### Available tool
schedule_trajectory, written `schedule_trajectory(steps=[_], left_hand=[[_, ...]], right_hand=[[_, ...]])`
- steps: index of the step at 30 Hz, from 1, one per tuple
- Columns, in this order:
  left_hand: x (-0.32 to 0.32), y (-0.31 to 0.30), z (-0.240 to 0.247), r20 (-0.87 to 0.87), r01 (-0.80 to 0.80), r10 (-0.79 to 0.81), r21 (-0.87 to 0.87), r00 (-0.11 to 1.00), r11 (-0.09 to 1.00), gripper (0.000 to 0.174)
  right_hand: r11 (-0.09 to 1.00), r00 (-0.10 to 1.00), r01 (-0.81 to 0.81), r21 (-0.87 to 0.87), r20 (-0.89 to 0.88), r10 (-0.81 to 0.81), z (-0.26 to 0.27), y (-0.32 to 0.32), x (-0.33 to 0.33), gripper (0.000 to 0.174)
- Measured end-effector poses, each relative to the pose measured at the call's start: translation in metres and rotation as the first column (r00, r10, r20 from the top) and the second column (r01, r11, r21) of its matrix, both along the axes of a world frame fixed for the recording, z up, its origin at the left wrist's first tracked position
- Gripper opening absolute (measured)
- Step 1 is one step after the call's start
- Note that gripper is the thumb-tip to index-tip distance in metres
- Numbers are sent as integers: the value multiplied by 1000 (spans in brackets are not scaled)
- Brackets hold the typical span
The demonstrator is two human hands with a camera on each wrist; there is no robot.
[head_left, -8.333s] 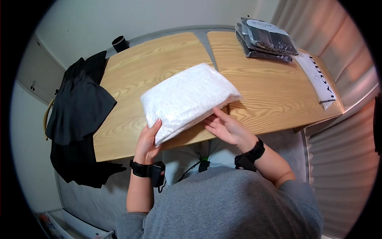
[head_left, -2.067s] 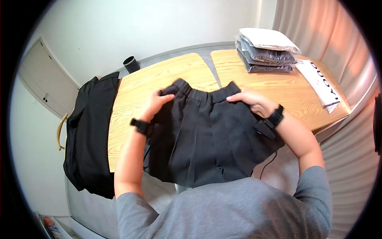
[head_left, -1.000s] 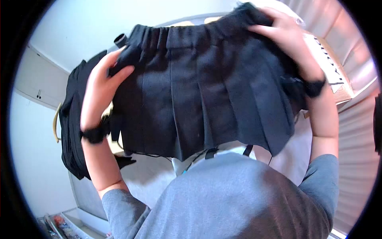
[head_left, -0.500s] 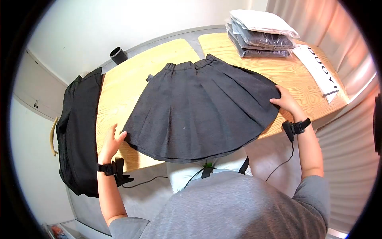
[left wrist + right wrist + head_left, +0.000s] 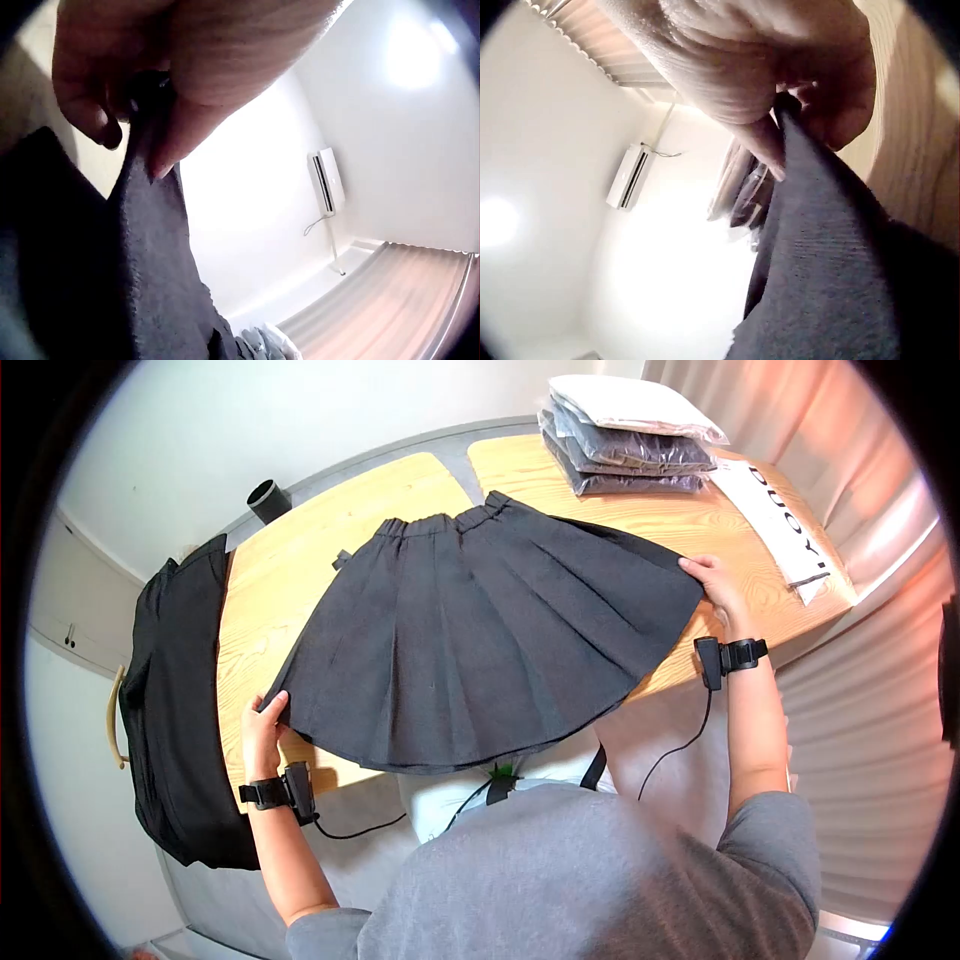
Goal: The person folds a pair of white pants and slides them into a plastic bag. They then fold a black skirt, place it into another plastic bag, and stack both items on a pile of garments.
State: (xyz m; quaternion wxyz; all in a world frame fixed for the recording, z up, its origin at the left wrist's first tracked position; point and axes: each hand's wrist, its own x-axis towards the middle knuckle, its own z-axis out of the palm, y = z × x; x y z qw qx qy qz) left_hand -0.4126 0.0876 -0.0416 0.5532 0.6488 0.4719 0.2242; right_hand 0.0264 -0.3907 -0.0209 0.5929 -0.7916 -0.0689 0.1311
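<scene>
A dark pleated skirt [image 5: 470,640] lies spread on the wooden table [image 5: 260,600], its gathered waistband at the far side and its wide hem nearest the person. At the hem's left corner the left hand [image 5: 263,735] pinches the fabric; in the left wrist view the thumb and fingers of that hand [image 5: 172,67] close on the cloth [image 5: 154,240]. The right hand [image 5: 722,592] pinches the hem's right corner, and in the right wrist view the cloth [image 5: 817,247] rises between thumb and fingers of the hand [image 5: 780,67].
Bagged folded garments [image 5: 630,445] are stacked at the back right, a white package on top. Beside them lies a white bag with black letters [image 5: 770,525]. Black clothing [image 5: 180,700] hangs over a chair [image 5: 117,715] at the left. A black bin [image 5: 268,501] stands behind the table.
The white package went from the hands to the stack. The skirt was held up by its waistband, then laid on the table. Both hands moved to its hem corners, and the left now pinches the cloth.
</scene>
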Motion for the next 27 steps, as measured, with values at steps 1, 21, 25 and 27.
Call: schedule_trajectory(steps=[1, 21, 25, 27], left_hand=[[-7, 8, -7, 11, 29, -29, -42, 1000, 999, 32], [-3, -21, 26, 450, -107, 158, -137, 879, 985, 21], [-19, -11, -13, 343, -166, 271, -306, 899, 938, 15], [-17, -18, -11, 328, -164, 270, -318, 905, 934, 16]], right_hand=[[1000, 1000, -4, -6, -12, 4, -11, -7, 4, 21], [765, 937, 105, 636, -320, 137, -37, -6, -32, 36], [775, 905, 172, 608, -408, 119, -63, -12, -28, 33], [757, 906, 157, 634, -397, 144, -61, -16, -30, 32]])
